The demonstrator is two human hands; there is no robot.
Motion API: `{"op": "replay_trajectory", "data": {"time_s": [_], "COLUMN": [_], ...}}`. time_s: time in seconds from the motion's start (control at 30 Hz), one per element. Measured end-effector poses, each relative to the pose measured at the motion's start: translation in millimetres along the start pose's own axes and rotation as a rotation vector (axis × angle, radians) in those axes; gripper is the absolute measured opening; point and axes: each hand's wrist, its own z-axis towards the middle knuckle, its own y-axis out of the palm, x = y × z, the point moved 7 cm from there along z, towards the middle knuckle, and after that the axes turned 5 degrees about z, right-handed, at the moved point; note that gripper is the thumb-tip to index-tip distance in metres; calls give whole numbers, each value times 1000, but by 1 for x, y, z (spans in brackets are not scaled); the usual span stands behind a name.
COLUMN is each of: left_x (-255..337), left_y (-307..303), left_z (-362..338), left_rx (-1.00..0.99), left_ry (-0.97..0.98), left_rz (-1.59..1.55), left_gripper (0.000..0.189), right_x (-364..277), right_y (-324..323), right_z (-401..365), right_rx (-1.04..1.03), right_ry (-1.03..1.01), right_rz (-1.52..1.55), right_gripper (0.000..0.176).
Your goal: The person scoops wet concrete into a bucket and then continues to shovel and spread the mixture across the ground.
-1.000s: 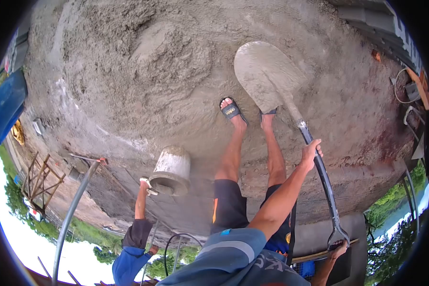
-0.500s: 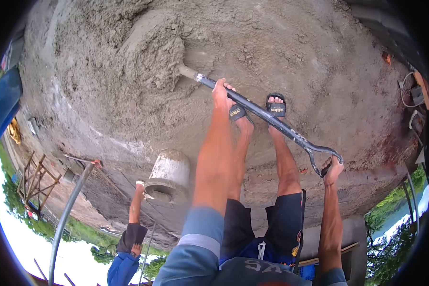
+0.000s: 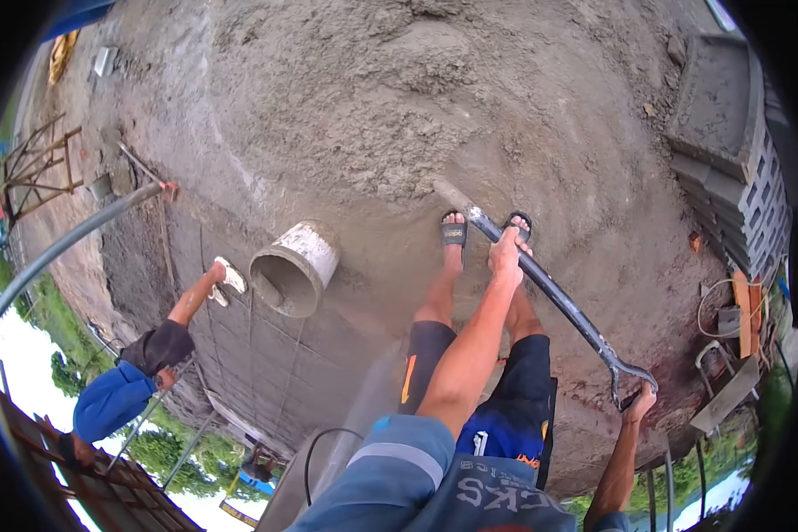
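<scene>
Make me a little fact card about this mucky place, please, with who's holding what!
Tool: long black-handled shovel, blade out of sight
Left hand: around the shovel's shaft
Right hand: on the grip at the shovel's end
Ground: lumpy grey mix, where the shaft's far end goes in
Feet: dark sandals
Bucket: whitish, smeared grey, open end showing
Other person: blue top, white shoes, near the bucket
Far right: stacked grey blocks
</scene>
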Motion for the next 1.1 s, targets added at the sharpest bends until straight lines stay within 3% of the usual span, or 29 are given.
{"op": "replay_trajectory", "data": {"time_s": [0.1, 0.17, 0.23, 0.3, 0.33, 0.37, 0.43, 0.47, 0.53, 0.63, 0.67, 0.77, 0.9, 0.97, 1.1], "left_x": [-3, 8, 16, 25, 37, 48, 99, 117, 147, 203, 212, 246, 271, 294, 285], "left_y": [-20, -31, -53, -87, -100, -115, -163, -183, -231, -302, -326, -377, -425, -435, -417], "left_z": [-53, -90, -116, -134, -143, -154, -165, -162, -155, -146, -125, -151, -162, -166, -209], "left_rx": [69, 53, 60, 25, 16, 14, 25, 9, -15, 192, 161, 174, 108, 90, 38], "left_ry": [34, 45, 9, -1, 0, -3, 19, 46, 105, 176, 171, 133, 153, 160, 195], "left_rz": [-156, -215, -284, -356, -398, -445, -573, -614, -641, -560, -545, -470, -499, -572, -571], "left_gripper": [5, 8, 13, 13, 11, 10, 16, 18, 20, 23, 23, 21, 10, 10, 15], "right_x": [-82, -99, -142, -178, -199, -248, -291, -322, -341, -359, -351, -322, -316, -333, -358], "right_y": [-15, -52, -48, -17, -5, 37, 58, 92, 142, 216, 230, 251, 281, 292, 267], "right_z": [-21, 8, -9, -71, -85, -146, -165, -219, -316, -451, -482, -591, -696, -724, -691], "right_rx": [-149, -132, -95, -319, -359, -259, -366, -463, -649, -873, -1003, -1344, -1538, -1663, -1620], "right_ry": [88, -111, -212, -86, -147, -244, -231, -211, -266, -88, 0, 262, 708, 605, 499], "right_rz": [-8, -108, -151, -119, -148, -135, -325, -325, -312, -199, -109, 162, 861, 900, 994], "right_gripper": [19, 20, 21, 24, 26, 26, 25, 26, 23, 21, 22, 35, 64, 67, 65]}}
